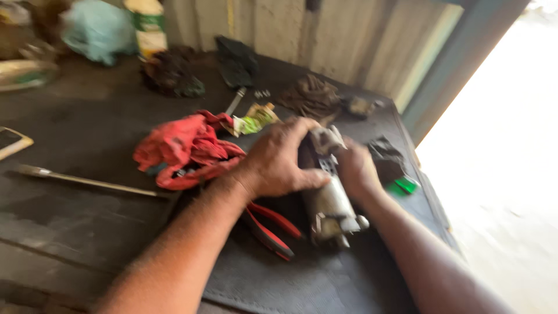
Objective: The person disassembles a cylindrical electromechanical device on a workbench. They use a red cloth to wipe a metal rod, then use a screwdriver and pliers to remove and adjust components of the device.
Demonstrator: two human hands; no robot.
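Grey metal motor part (pixel 331 203) between hands, left hand (pixel 279 166) and right hand (pixel 356 171) seemingly clasping it

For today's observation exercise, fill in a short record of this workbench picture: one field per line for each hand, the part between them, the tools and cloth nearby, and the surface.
left hand: left hand grips the metal part from its left side
right hand: right hand holds its right side
held part: grey metal motor-like part, lying on the mat
tool: red-handled pliers, partly under the left forearm
cloth: red rag, left of the hands
surface: dark mat on the workbench
image quality: blurred, fine detail unclear
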